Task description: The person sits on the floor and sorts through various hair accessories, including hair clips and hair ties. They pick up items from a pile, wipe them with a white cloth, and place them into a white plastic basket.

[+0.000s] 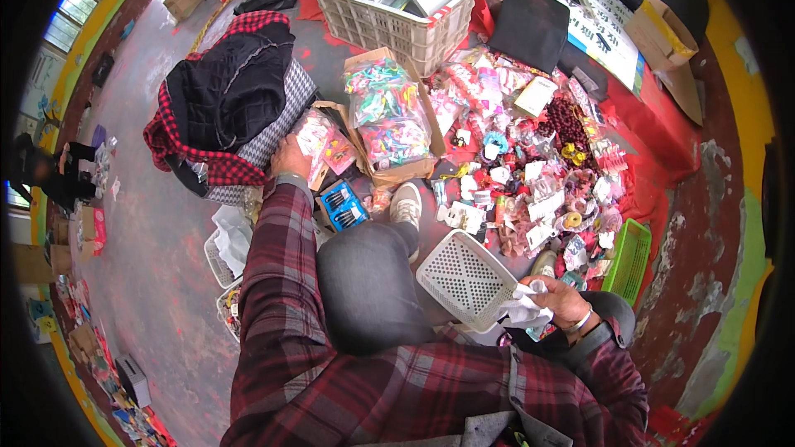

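My left arm reaches forward, and my left hand [291, 157] lies against clear plastic packets of pink items [316, 139] beside a checked box or bag. Its fingers are mostly hidden, so I cannot tell what they grip. On the right, my right hand [566, 302] is closed on a crumpled white cloth or thin bag [527, 306]. The cloth presses against the rim of a white perforated plastic basket [465, 275], which is tilted in front of my lap. No items show inside this basket. Blue packets [343, 205] with dark slim items lie near my left forearm.
A cardboard box [431, 116] holds bagged colourful items. Hair accessories and packets [538, 174] are heaped on red cloth at right, beside a green basket [629, 258]. A large crate [397, 26] stands ahead. A black padded coat [224, 95] lies left; small baskets [217, 261] stand below it.
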A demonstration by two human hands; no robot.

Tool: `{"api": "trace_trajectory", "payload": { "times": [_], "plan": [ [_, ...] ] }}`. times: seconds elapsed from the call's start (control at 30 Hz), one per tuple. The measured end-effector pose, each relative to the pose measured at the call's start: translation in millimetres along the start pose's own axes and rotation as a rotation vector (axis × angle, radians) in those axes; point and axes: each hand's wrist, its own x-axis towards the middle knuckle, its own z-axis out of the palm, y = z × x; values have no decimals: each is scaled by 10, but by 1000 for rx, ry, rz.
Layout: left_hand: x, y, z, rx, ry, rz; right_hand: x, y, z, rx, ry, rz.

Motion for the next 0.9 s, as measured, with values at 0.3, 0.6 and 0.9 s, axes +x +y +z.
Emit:
{"api": "trace_trajectory", "payload": {
  "times": [0.3, 0.6, 0.9],
  "plan": [
    [100, -247, -186, -578, 226, 166, 17, 1, 6, 85, 85, -63],
    [-884, 364, -1815, -2173, -649, 276, 156, 123, -236, 265, 121, -279],
    [-1810, 1611, -1562, -2241, -1091, 90, -300, -990, 536, 411, 129, -924]
  ]
}}
